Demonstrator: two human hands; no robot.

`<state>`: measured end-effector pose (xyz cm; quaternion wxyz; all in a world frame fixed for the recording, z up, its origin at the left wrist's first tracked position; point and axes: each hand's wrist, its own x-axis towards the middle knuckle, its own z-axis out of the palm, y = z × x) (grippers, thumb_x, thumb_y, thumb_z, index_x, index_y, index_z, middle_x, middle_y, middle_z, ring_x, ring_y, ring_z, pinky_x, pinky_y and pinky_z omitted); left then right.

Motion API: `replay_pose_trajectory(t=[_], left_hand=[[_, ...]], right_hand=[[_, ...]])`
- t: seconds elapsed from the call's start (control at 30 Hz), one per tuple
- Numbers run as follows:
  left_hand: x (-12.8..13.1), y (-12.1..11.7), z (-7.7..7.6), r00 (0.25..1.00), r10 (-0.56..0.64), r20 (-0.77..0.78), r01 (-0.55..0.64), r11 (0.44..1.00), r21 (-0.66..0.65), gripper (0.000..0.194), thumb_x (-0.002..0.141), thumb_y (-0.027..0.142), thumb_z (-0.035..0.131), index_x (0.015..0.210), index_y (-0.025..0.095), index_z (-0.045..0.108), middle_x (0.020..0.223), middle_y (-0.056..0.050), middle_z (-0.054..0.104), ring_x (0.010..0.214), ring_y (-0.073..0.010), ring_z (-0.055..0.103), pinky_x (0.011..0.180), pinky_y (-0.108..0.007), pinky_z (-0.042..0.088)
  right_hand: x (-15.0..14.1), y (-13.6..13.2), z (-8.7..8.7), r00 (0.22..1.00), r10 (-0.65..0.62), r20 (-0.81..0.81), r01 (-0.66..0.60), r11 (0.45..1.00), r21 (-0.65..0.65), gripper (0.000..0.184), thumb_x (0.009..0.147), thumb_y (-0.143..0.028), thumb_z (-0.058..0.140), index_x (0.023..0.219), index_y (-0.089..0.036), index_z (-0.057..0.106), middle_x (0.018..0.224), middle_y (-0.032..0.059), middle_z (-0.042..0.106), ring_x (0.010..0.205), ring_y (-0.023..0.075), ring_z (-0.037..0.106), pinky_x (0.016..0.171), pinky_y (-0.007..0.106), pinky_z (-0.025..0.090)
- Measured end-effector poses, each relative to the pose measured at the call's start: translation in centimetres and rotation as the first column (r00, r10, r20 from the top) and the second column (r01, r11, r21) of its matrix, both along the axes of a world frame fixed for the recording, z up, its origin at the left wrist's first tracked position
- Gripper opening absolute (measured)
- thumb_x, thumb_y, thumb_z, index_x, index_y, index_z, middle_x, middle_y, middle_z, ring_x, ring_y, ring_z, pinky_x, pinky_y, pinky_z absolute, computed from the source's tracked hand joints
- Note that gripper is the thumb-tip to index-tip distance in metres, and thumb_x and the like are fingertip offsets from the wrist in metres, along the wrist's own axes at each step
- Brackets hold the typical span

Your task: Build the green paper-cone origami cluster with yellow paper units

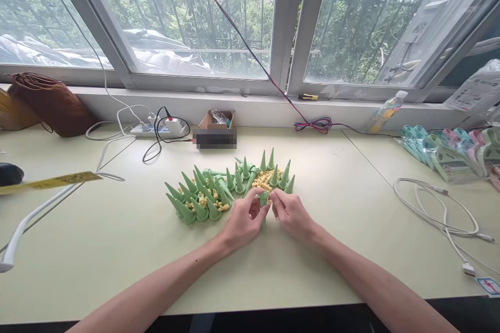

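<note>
My left hand (244, 216) is closed around a green plant watering spike (263, 196), its wide collar up and its tip pointing down. Against the side of that collar, my right hand (291, 213) pinches a small yellow valve, mostly hidden by the fingertips. Just behind my hands lies a heap of yellow valves (262, 181). Green spikes (287, 173) stand tip-up around it, and some lie on their sides. To the left is a tight cluster of upright green spikes (189, 214) with yellow valves fitted at their bases.
Behind the spikes stands a small cardboard box (216, 119) by a power strip (156, 129) with cables. Bagged pastel clips (449, 151), a bottle (388, 112) and a white cable (437, 213) are on the right. A brown pouch (50, 104) rests at the far left.
</note>
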<state>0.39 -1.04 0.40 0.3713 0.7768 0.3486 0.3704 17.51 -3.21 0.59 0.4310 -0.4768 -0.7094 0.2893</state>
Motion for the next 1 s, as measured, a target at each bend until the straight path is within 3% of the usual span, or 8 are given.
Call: replay_pose_trajectory(t=[0.23,0.47,0.63,0.77,0.9,1.0], left_hand=[[0.0,-0.3,0.2,0.998,0.057,-0.04,-0.048,0.979,0.196,0.021,0.095,0.025,0.054,0.116,0.02,0.052,0.066,0.005,0.053,0.054,-0.0091,0.049,0.054,-0.02,0.043],[0.1,-0.4,0.4,0.997,0.055,-0.053,-0.041,0.973,0.228,0.019,0.094,0.024,0.054,0.113,0.021,0.057,0.067,0.003,0.056,0.055,-0.0098,0.052,0.056,-0.021,0.044],[0.2,-0.4,1.1,0.999,0.042,0.02,-0.043,0.998,0.056,0.022,0.093,0.027,0.056,0.114,0.02,0.053,0.061,0.006,0.049,0.053,-0.0094,0.047,0.053,-0.02,0.041],[0.2,-0.4,1.4,0.994,0.039,0.099,-0.024,0.989,-0.147,0.026,0.093,0.034,0.058,0.114,0.02,0.051,0.062,0.006,0.048,0.055,-0.0106,0.049,0.052,-0.021,0.043],[0.2,-0.2,1.3,0.98,0.078,0.181,-0.019,0.951,-0.308,0.032,0.092,0.04,0.06,0.115,0.02,0.049,0.061,0.007,0.047,0.05,-0.0105,0.049,0.048,-0.021,0.045],[0.2,-0.1,1.2,0.974,0.092,0.208,-0.014,0.937,-0.349,0.035,0.09,0.042,0.062,0.114,0.021,0.049,0.059,0.008,0.045,0.048,-0.0105,0.05,0.046,-0.021,0.045]], right_hand=[[-0.2,-0.3,0.3,0.989,-0.007,-0.147,-0.008,0.995,-0.098,0.04,0.104,-0.044,0.034,0.071,-0.022,0.039,0.048,-0.005,0.047,0.042,0.0109,0.044,0.046,0.024,0.036],[-0.3,-0.3,0.8,0.977,-0.019,-0.211,-0.016,0.987,-0.162,0.041,0.103,-0.046,0.037,0.069,-0.022,0.039,0.043,-0.007,0.044,0.037,0.0099,0.041,0.045,0.024,0.037],[-0.6,-0.4,0.7,0.988,-0.094,-0.124,0.09,0.995,-0.033,0.036,0.101,-0.042,0.041,0.073,-0.02,0.047,0.055,-0.0032,0.049,0.046,0.0113,0.045,0.046,0.024,0.037],[-0.7,-0.5,0.8,0.984,-0.143,-0.103,0.147,0.989,0.032,0.022,0.098,-0.038,0.048,0.094,-0.018,0.056,0.063,-0.0023,0.052,0.053,0.0126,0.05,0.05,0.024,0.04],[-0.6,-0.5,0.8,0.99,-0.116,-0.077,0.121,0.991,0.061,0.02,0.097,-0.035,0.051,0.105,-0.017,0.056,0.066,-0.0021,0.053,0.052,0.0121,0.049,0.05,0.024,0.04],[-0.3,-0.2,0.5,0.995,-0.085,-0.055,0.089,0.992,0.086,0.02,0.097,-0.034,0.051,0.106,-0.018,0.058,0.073,0.0014,0.06,0.056,0.0131,0.052,0.052,0.025,0.042]])
